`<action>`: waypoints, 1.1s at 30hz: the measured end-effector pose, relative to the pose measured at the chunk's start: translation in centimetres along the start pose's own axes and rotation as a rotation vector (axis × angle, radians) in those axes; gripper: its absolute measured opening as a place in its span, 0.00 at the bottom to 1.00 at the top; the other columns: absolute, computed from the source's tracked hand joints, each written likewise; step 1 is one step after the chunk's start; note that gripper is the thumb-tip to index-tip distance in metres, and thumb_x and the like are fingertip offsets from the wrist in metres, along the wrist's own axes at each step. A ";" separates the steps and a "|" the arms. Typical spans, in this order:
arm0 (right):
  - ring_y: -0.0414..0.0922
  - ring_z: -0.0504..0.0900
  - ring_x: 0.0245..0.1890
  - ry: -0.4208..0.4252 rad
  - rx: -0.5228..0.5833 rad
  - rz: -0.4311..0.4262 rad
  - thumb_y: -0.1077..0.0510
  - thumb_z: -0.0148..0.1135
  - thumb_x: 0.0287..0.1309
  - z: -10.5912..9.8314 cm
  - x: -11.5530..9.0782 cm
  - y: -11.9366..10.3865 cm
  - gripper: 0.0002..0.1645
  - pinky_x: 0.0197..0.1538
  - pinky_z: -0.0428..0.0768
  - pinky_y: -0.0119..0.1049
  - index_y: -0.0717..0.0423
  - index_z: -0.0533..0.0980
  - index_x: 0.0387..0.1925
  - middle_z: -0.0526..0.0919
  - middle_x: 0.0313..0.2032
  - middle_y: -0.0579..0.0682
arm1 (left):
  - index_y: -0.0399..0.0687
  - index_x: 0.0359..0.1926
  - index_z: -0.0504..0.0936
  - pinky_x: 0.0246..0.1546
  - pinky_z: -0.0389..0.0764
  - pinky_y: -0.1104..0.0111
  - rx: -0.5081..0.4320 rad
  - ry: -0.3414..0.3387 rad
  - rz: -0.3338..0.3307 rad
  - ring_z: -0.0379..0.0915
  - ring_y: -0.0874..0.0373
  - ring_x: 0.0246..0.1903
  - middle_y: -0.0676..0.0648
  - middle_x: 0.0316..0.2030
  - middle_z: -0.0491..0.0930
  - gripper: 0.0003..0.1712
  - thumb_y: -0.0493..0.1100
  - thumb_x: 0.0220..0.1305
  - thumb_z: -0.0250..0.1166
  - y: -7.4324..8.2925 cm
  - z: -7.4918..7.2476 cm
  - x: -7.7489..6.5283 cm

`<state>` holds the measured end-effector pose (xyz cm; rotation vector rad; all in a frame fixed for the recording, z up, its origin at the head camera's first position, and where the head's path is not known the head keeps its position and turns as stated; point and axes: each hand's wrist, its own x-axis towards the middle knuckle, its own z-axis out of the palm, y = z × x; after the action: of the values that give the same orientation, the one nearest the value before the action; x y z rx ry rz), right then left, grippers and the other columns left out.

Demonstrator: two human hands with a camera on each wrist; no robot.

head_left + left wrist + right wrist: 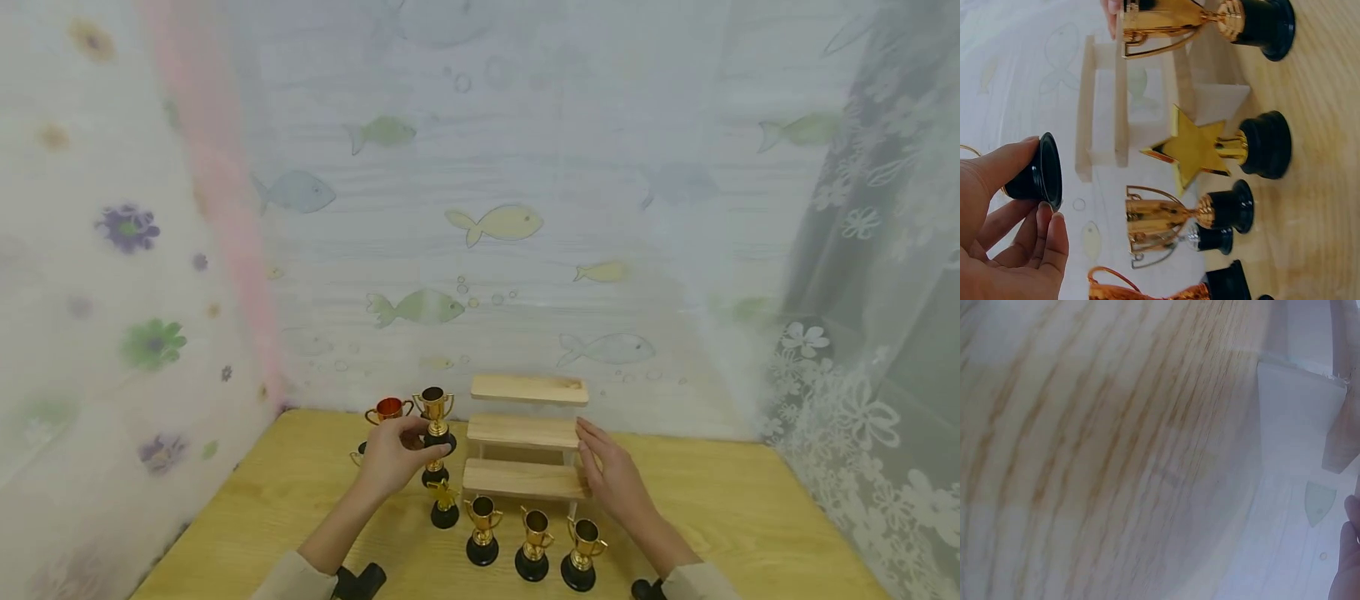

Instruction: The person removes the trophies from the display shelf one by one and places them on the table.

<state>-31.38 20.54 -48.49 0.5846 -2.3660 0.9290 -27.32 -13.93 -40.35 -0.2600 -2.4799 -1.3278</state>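
Observation:
My left hand (393, 458) pinches the black base of a small gold trophy cup (433, 404), keeping it upright in the air left of the stand. In the left wrist view, the thumb and fingers grip that black base (1049, 175). My right hand (613, 477), fingers extended, rests against the right end of a three-step wooden stand (525, 430); only its fingertips show in the right wrist view. The stand's steps hold nothing. Below the raised cup stands a gold star trophy (443, 497) on a black base.
Three gold trophy cups, including the middle one (535, 533), stand in front of the stand. Behind my left hand are a red-orange cup (389, 408) and other cups, one silver (1175, 240), partly hidden. A fish-patterned curtain (495, 275) hangs behind the wooden table (697, 492).

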 end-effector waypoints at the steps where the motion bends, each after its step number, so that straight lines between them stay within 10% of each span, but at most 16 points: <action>1: 0.63 0.72 0.67 -0.004 0.002 0.003 0.60 0.51 0.78 0.1 -0.1 0.0 0.23 0.65 0.72 0.58 0.71 0.73 0.65 0.73 0.68 0.62 | 0.41 0.43 0.89 0.32 0.78 0.66 -0.002 -0.001 -0.012 0.76 0.60 0.30 0.51 0.30 0.83 0.18 0.42 0.52 0.82 -0.2 -0.1 -0.2; 33: 0.63 0.74 0.66 0.014 -0.003 -0.016 0.61 0.52 0.77 0.0 0.0 -0.1 0.22 0.63 0.74 0.58 0.72 0.74 0.63 0.74 0.67 0.63 | 0.35 0.40 0.86 0.28 0.76 0.69 0.032 -0.078 -0.181 0.73 0.58 0.27 0.49 0.27 0.78 0.21 0.39 0.46 0.84 -4.7 -1.2 -4.8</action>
<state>-31.32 20.42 -48.44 0.5932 -2.3469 0.9191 -24.05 -17.58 -45.10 -0.0836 -2.6412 -1.3697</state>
